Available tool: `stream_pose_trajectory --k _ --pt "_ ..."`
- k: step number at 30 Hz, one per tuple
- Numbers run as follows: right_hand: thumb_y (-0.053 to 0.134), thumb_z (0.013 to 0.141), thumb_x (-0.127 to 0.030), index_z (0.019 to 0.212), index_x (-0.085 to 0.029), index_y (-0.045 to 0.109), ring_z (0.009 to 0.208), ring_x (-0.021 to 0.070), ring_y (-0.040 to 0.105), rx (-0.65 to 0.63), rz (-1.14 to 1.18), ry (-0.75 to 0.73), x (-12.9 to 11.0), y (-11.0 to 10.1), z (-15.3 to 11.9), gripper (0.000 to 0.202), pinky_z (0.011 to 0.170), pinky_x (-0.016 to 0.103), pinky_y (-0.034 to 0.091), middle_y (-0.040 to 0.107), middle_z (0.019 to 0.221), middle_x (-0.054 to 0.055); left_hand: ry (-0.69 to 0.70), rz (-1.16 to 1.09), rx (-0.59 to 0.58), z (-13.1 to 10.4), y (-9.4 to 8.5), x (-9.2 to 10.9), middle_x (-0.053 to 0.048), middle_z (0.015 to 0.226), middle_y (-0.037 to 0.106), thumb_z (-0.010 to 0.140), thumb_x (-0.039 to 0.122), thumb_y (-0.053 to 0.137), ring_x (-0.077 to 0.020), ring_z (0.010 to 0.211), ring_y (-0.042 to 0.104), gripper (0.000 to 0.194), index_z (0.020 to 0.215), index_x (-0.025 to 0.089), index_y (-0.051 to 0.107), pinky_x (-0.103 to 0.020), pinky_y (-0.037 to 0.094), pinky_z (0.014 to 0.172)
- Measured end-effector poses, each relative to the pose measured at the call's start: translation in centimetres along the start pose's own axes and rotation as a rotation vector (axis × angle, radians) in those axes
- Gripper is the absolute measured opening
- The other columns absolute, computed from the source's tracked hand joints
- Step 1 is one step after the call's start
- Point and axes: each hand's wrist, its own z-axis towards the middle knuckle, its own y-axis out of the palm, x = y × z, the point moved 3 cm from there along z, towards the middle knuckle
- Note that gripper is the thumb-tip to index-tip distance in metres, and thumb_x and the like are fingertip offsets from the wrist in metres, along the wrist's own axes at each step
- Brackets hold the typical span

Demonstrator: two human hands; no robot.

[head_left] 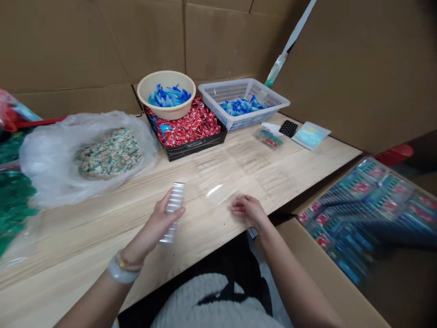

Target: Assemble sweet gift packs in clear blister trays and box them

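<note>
My left hand (164, 216) is closed around a narrow, silvery ridged strip (174, 207), held upright-slanting over the wooden table, thumb across its front. To the right, close to the table's front edge, my right hand (249, 209) has its fingers curled together; whether anything is between them is hidden. Just beyond those fingers lies a clear plastic piece (218, 193) with a bright glare on it. More flat, see-through pieces (249, 155) lie farther back on the tabletop.
Behind are a cream bowl (141, 93) of blue pieces, a black tray (198, 148) of red packets and a white basket (244, 122). A plastic bag (51, 150) of small packets lies left. At right, a cardboard box (314, 259) holds several filled clear packs (362, 187).
</note>
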Motion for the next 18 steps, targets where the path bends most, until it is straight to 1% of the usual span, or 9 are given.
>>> stream_pose_trajectory --k 2,3,4,6,8,9,11,13,18 --pt "0.063 0.070 -0.028 0.084 -0.018 0.048 0.041 0.0102 0.056 0.023 -0.085 -0.133 0.1 2.1 -1.2 0.022 0.037 0.019 0.045 0.054 0.057 -0.004 0.017 0.090 -0.001 -0.6 0.8 0.2 -0.011 0.130 0.041 0.065 0.042 0.064 -0.0275 0.123 0.033 0.076 0.132 0.019 0.035 -0.041 0.024 0.103" --pt "0.064 0.069 -0.031 0.087 -0.018 0.048 0.040 0.0096 0.054 -0.048 -0.090 -0.179 0.4 3.9 -2.1 0.027 0.036 0.019 0.044 0.053 0.057 -0.006 0.029 0.119 -0.008 -0.9 1.1 0.2 -0.012 0.130 0.040 0.063 0.042 0.065 -0.0277 0.124 0.032 0.077 0.131 0.017 0.037 -0.041 0.023 0.104" --pt "0.066 0.066 -0.034 0.087 -0.019 0.049 0.040 0.0094 0.054 -0.151 -0.069 -0.191 0.9 6.0 -3.1 0.032 0.037 0.020 0.045 0.053 0.058 -0.006 0.044 0.128 -0.016 -1.2 1.4 0.2 -0.013 0.129 0.040 0.061 0.042 0.067 -0.0281 0.124 0.032 0.078 0.129 0.015 0.039 -0.040 0.023 0.104" --pt "0.069 0.062 -0.040 0.084 -0.018 0.048 0.045 0.0106 0.056 -0.576 0.051 -0.066 2.4 10.9 -5.0 0.038 0.043 0.025 0.051 0.055 0.061 -0.006 0.040 0.086 -0.040 -1.8 1.6 -0.1 -0.013 0.125 0.043 0.059 0.041 0.069 -0.0282 0.120 0.037 0.078 0.127 0.014 0.042 -0.039 0.028 0.101" --pt "0.071 0.059 -0.044 0.076 -0.018 0.046 0.047 0.0095 0.056 -0.765 0.191 0.021 3.5 14.4 -6.0 0.039 0.046 0.025 0.051 0.054 0.058 -0.006 0.013 -0.017 -0.081 -2.2 1.5 -0.4 -0.011 0.118 0.049 0.061 0.040 0.068 -0.0262 0.110 0.047 0.076 0.127 0.015 0.041 -0.037 0.037 0.093" --pt "0.071 0.059 -0.044 0.074 -0.018 0.045 0.047 0.0088 0.055 -0.805 0.240 0.047 3.9 15.6 -6.2 0.040 0.046 0.024 0.051 0.054 0.056 -0.007 -0.001 -0.068 -0.110 -2.4 1.4 -0.5 -0.010 0.113 0.053 0.063 0.040 0.067 -0.0243 0.102 0.051 0.074 0.127 0.016 0.040 -0.036 0.042 0.087" --pt "0.071 0.060 -0.042 0.074 -0.018 0.045 0.047 0.0086 0.055 -0.846 0.273 0.067 4.3 16.7 -6.0 0.038 0.046 0.023 0.050 0.055 0.056 -0.007 -0.013 -0.148 -0.179 -2.6 1.3 -0.4 -0.008 0.103 0.058 0.067 0.040 0.065 -0.0200 0.089 0.056 0.070 0.128 0.017 0.038 -0.032 0.046 0.076" --pt "0.070 0.061 -0.040 0.076 -0.018 0.046 0.048 0.0095 0.057 -0.859 0.227 0.066 4.1 16.7 -5.7 0.036 0.047 0.024 0.051 0.056 0.058 -0.006 -0.001 -0.173 -0.229 -2.7 1.2 -0.3 -0.007 0.101 0.058 0.069 0.039 0.063 -0.0184 0.084 0.057 0.067 0.127 0.018 0.037 -0.030 0.046 0.072" --pt "0.067 0.064 -0.035 0.072 -0.017 0.047 0.043 0.0110 0.056 -0.788 -0.048 0.059 2.5 15.1 -5.7 0.028 0.042 0.026 0.050 0.056 0.055 -0.006 0.091 -0.104 -0.140 -2.9 1.1 -0.8 -0.010 0.121 0.049 0.064 0.035 0.069 -0.0258 0.110 0.045 0.072 0.128 0.018 0.040 -0.034 0.040 0.089"
